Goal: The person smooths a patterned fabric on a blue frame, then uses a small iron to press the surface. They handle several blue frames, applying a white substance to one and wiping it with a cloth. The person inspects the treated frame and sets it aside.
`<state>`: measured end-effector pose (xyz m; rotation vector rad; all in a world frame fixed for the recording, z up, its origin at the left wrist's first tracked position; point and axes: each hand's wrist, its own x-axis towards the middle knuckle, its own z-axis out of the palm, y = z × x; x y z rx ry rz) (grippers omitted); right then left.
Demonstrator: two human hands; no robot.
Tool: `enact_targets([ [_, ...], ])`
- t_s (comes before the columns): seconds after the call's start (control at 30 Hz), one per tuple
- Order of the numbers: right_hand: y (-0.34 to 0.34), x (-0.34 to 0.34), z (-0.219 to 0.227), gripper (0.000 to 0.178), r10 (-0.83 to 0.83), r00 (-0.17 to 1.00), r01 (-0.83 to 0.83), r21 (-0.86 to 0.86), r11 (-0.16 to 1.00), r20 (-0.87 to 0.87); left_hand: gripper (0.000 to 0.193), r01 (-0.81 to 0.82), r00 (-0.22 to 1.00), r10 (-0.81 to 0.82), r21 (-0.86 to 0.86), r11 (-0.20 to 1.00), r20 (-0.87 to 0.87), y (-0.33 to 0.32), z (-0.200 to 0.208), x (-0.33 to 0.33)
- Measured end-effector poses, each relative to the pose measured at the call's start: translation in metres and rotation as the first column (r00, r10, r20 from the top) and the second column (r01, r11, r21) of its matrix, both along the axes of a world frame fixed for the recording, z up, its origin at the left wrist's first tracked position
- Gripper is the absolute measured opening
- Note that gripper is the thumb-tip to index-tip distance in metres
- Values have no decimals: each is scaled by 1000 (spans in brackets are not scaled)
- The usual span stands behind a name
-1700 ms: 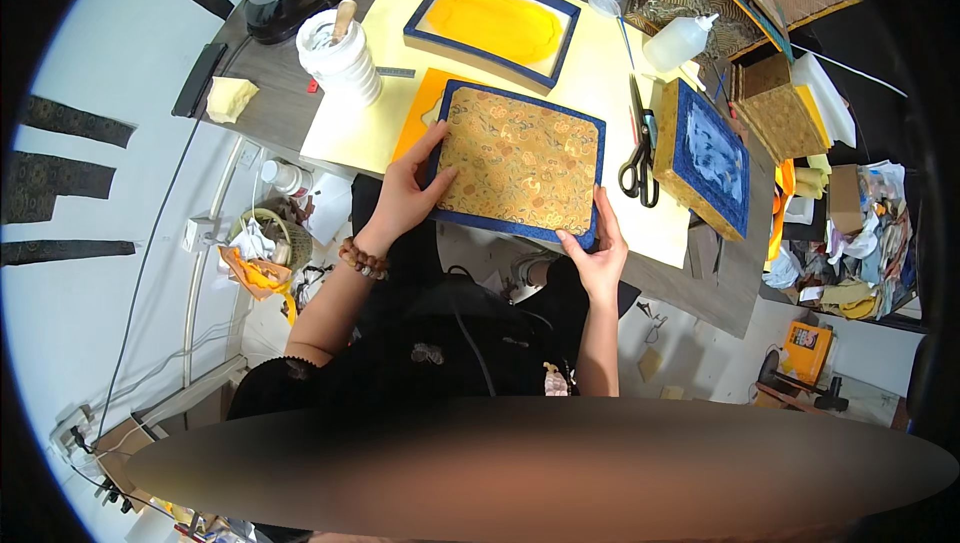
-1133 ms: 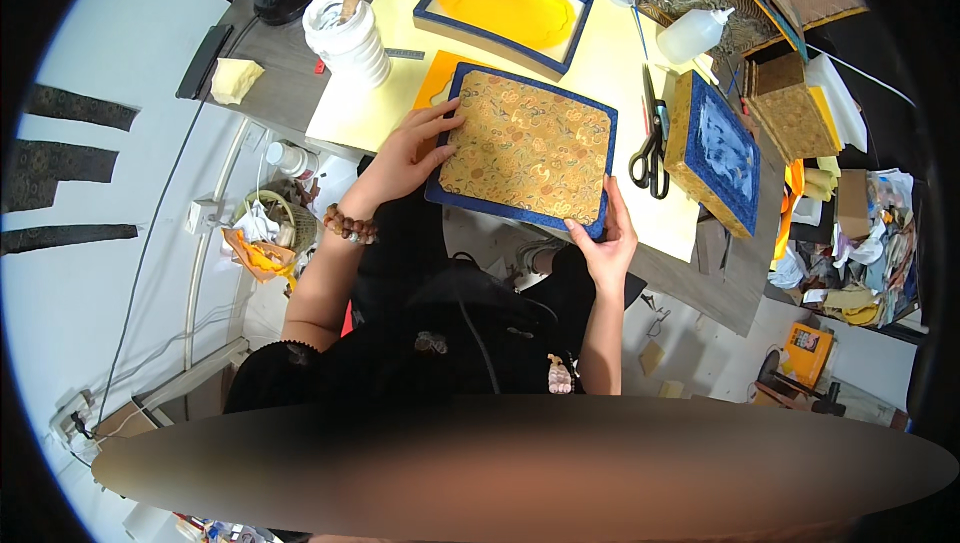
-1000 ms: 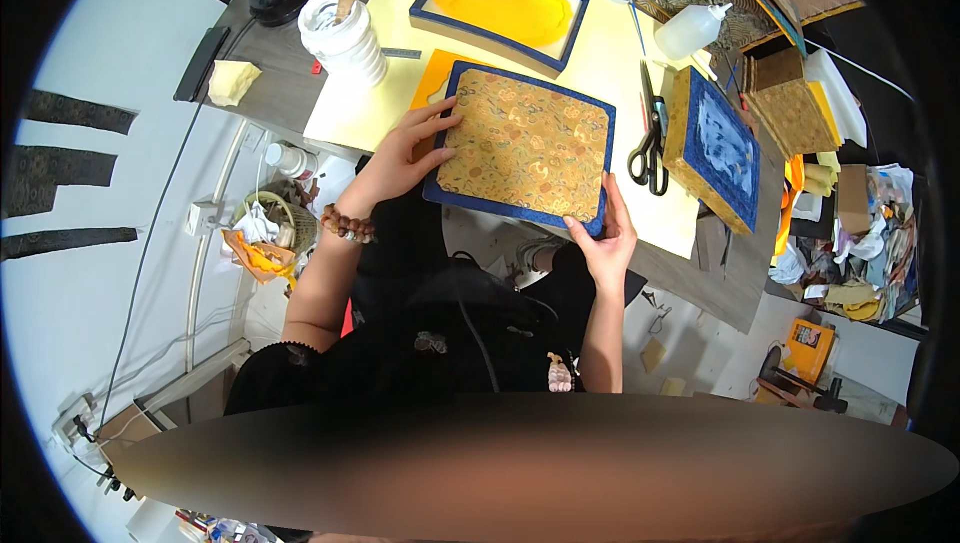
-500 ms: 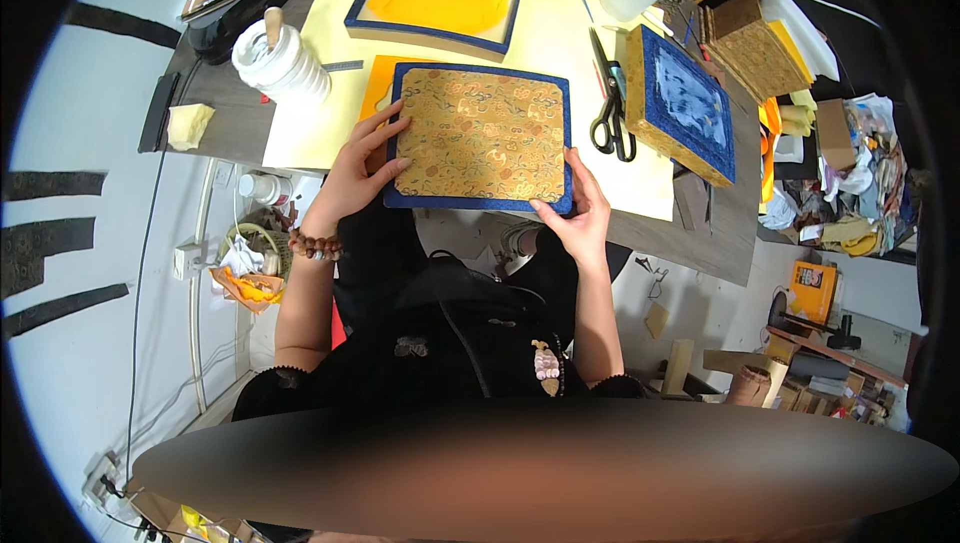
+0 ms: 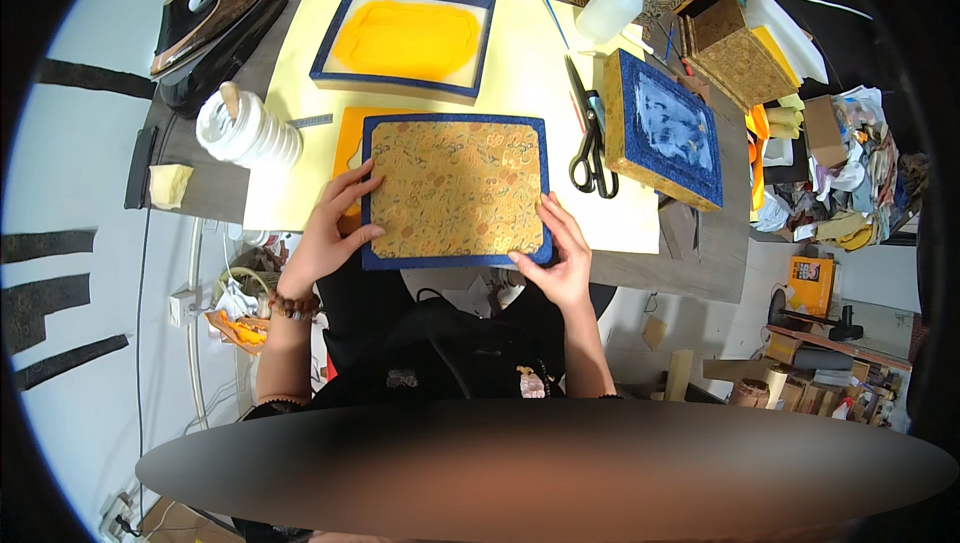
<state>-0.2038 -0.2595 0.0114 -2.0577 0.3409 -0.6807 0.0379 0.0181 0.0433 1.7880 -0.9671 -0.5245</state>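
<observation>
A rectangular panel (image 5: 455,188) of gold patterned brocade with a dark blue border lies between my two hands at the table's near edge. My left hand (image 5: 335,223) grips its left edge, fingers on top. My right hand (image 5: 558,258) holds the lower right corner, the thumb on the near border. An orange-yellow sheet (image 5: 349,129) shows from under the panel's left side. Just beyond is a shallow blue-rimmed tray (image 5: 325,58) with a yellow patch inside. To the right rests a blue-topped box (image 5: 675,128) with whitish smears and gold sides.
Black-handled scissors (image 5: 593,158) lie right of the panel on pale yellow paper (image 5: 530,73). A white ribbed jar (image 5: 250,133) with a wooden handle stands at left, a clear squeeze bottle (image 5: 612,8) at back right. An iron (image 5: 215,38) sits far left; a gold box (image 5: 735,53) stands far right.
The whole view has shifted, so the table and its things appear lower and slightly further left. Both hands keep hold of the panel.
</observation>
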Motion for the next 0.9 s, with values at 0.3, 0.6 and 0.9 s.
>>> enact_targets([
  [0.3, 1, 1, 6, 71, 15, 999, -14, 12, 1000, -28, 67, -9, 1000, 9, -6, 1000, 22, 2, -6, 5],
  [0.6, 0, 0, 3, 71, 24, 999, -21, 111, 994, -29, 80, 47, 997, -45, 28, 999, -56, -17, 17, 48],
  [0.9, 0, -2, -1, 71, 36, 999, -32, 140, 990, -29, 77, 186, 974, -182, 20, 982, -133, -24, 11, 70],
])
